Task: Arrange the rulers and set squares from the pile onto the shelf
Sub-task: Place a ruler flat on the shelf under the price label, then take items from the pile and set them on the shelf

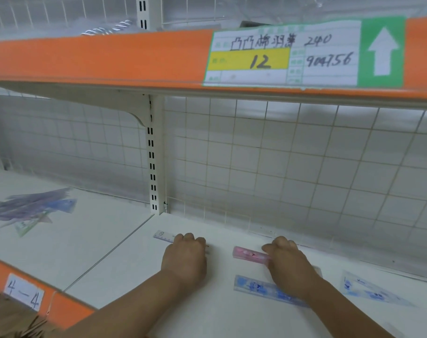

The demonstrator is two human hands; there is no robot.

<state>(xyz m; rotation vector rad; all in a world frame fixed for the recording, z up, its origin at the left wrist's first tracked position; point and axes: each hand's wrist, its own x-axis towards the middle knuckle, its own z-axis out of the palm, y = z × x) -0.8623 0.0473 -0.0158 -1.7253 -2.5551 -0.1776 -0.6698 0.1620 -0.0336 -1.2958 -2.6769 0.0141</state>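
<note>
My left hand (pixel 184 256) lies knuckles-up on the white shelf (pixel 124 272), fingers curled down over one end of a pale ruler (pixel 163 236). The rest of that ruler pokes out to the left of my fingers, flat on the board. I cannot see the fingertips.

My right hand (pixel 289 261) grips a pink ruler (pixel 248 254): the thumb sits on its near edge, the fingers bend over the far edge, and its free end points left toward my other hand.

Just under my right wrist a blue ruler (pixel 268 290) lies flat, slanting down to the right. Farther right, apart from it, lies a clear set square (pixel 368 289) with blue print.

Well off to the left, on the next shelf section, is the pile (pixel 34 207), a loose, blurred heap of purple and blue pieces.

Behind everything stands a white wire grid (pixel 280 154), with a slotted post (pixel 153 154) between the two sections. The orange front edge at lower left carries a tag (pixel 24 292) reading "4—4". The upper shelf (pixel 97 57) bears a handwritten label (pixel 280 54) with "12" on yellow and a white arrow on green.
</note>
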